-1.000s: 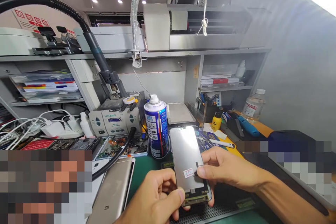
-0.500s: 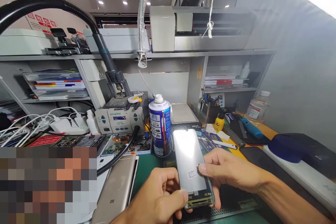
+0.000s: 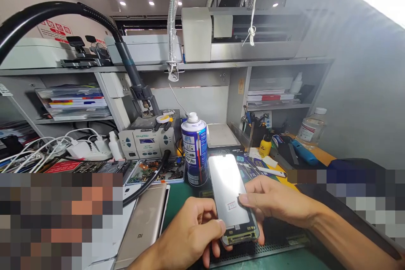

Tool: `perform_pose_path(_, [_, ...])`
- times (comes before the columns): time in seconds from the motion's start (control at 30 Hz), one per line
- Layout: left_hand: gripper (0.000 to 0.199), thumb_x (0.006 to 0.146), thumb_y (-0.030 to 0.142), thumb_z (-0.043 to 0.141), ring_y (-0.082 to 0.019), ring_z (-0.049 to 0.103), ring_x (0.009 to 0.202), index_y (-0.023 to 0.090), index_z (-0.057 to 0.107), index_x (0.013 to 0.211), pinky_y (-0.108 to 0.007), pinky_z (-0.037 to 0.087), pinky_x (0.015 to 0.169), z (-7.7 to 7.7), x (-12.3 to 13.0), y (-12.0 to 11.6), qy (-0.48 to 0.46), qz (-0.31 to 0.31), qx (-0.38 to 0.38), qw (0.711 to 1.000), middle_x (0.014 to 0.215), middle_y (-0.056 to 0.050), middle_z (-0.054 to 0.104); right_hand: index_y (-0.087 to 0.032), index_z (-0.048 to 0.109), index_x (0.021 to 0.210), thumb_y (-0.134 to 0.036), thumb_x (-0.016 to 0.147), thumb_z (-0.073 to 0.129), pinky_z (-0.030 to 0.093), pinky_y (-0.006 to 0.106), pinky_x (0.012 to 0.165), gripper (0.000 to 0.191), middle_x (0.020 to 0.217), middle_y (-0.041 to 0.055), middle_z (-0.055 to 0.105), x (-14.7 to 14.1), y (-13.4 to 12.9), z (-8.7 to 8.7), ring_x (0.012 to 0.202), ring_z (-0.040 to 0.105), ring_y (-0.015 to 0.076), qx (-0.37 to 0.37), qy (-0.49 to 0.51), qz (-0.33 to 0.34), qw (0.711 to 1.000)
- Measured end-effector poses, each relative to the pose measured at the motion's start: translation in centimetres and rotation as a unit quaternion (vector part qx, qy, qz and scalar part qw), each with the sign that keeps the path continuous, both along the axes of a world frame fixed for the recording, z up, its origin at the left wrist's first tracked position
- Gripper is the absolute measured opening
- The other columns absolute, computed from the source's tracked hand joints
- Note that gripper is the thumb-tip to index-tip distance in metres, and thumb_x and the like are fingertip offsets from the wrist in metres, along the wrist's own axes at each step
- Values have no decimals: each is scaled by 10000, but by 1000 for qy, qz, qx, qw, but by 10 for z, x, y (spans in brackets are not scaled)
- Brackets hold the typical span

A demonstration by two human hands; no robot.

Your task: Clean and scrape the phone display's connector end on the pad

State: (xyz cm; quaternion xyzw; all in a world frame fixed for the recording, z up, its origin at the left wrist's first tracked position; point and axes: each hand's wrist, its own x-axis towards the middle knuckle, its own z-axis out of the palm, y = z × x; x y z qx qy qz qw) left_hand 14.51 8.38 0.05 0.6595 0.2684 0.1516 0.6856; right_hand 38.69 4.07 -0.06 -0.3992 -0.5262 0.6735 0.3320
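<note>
Between both hands is a phone screen (image 3: 228, 190), its shiny silver back facing up, with a small paper label and a bare flex strip at the near end. My left hand (image 3: 193, 232) grips its lower left corner, thumb on top and fingers below. My right hand (image 3: 272, 200) pinches the right edge, thumb on the back face near the label. The screen is tilted above a black perforated mat (image 3: 265, 253) on the green work surface (image 3: 177, 206). Just behind it stands a blue spray can (image 3: 194, 152) with a white cap.
A gold phone back (image 3: 142, 228) lies left of my left hand. Behind it are a tray of small parts (image 3: 171, 171), a black hose and a soldering station (image 3: 147, 143). Tweezers, a yellow bottle (image 3: 265, 145) and a clear bottle (image 3: 311, 128) stand or lie right. Two areas are pixelated.
The view has shifted slightly, so the bench items sit a little further right. Both hands keep their hold on the screen, with nearly the same pose.
</note>
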Motion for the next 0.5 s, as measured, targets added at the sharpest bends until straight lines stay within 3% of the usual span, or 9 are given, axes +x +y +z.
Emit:
perform_pose_path(0.13, [392, 813, 517, 731, -95, 527, 469, 142, 634, 757, -177, 417, 423, 1, 1, -1, 5, -4, 4, 1000, 640, -38, 647, -100, 752, 817, -621, 842, 819, 611, 283, 582, 525, 727, 81, 744, 1, -1, 5, 544, 671, 156, -1, -23, 2, 1000])
perform_pose_path(0.33, [536, 793, 676, 674, -117, 568, 535, 143, 633, 823, -196, 444, 419, -2, 3, 1, 9, 29, 30, 999, 804, -98, 701, -115, 737, 705, -425, 710, 804, 410, 211, 501, 318, 622, 7, 632, 15, -1, 6, 510, 518, 106, -27, -76, -2, 997])
perform_pose_path(0.5, [414, 817, 597, 595, -120, 544, 487, 194, 540, 738, -193, 391, 393, -2, -2, 16, 68, 59, 69, 994, 703, -68, 677, -166, 668, 743, -444, 692, 925, 262, 191, 461, 382, 580, -49, 557, 25, 7, 2, 494, 422, 84, 0, -130, -73, 989])
